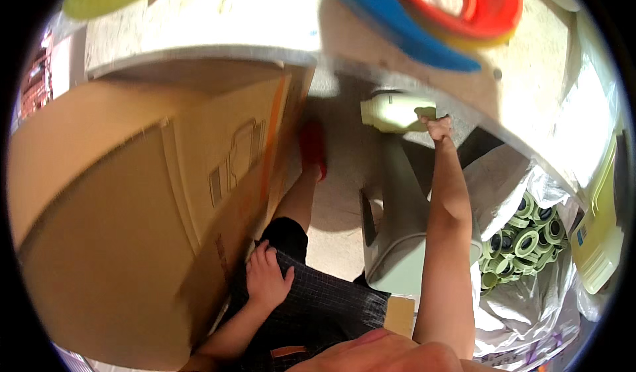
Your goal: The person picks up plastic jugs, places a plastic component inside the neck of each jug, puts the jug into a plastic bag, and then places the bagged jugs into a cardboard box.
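My right hand reaches out under the table's front edge, its fingers closed on the right end of a pale green plastic piece. The piece is held above the floor, and its exact kind is unclear. On the dark checked cloth over my thigh lies my left hand, fingers stretched out and nothing in it. A grey-green plastic stool stands between my left hand and my right forearm.
A large cardboard box fills the left side. Red and blue plastic pieces lie on the pale tabletop. At right, a white bag holds many green rings, beside pale yellow-green plastic pieces.
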The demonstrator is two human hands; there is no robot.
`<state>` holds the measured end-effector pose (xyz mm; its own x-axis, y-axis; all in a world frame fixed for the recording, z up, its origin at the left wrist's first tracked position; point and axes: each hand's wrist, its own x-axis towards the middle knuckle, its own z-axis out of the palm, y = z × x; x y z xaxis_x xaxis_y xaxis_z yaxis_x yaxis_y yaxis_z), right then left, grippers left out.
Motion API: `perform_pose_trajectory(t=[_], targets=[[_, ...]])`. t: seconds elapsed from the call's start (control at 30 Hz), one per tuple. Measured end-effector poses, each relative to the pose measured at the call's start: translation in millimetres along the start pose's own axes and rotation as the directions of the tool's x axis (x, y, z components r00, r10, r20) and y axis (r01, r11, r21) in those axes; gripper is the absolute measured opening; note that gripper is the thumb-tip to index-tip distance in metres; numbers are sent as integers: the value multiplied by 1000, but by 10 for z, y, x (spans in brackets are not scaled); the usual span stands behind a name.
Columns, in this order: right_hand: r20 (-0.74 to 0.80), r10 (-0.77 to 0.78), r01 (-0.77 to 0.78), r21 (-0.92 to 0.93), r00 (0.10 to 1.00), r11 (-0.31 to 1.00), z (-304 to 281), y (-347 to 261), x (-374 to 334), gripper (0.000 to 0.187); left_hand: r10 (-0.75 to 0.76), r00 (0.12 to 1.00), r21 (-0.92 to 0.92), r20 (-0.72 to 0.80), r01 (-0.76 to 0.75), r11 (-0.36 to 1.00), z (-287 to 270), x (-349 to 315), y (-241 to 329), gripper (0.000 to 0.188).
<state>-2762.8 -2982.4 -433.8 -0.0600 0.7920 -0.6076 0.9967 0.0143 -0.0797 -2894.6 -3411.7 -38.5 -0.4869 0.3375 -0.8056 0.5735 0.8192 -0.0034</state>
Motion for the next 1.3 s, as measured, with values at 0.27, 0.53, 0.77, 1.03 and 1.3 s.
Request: perform_pose_trajectory(t=[0.27,0.53,0.77,1.03,1.3], targets=[[51,-446,343,563,893,752,183,-1080,-2149,11,-32,996,3,-81,33,999,-282,31,42,57],[80,-327,155,759,942,632,-2844,-771,-4311,24,191,980,79,47,-194,978,-254,209,210,57],[-88,254,-14,927,963,374,-4005,58,-5177,26,124,988,-319,89,-89,944,-767,276,454,49],[40,340,120,892,940,-437,-5083,271,-4852,37,257,963,-402,75,-207,892,-1021,1649,1009,53],[-114,277,267,742,954,-614,-6239,1055,-3159,47,428,818,142,384,-510,848,-389,1474,2666,49]])
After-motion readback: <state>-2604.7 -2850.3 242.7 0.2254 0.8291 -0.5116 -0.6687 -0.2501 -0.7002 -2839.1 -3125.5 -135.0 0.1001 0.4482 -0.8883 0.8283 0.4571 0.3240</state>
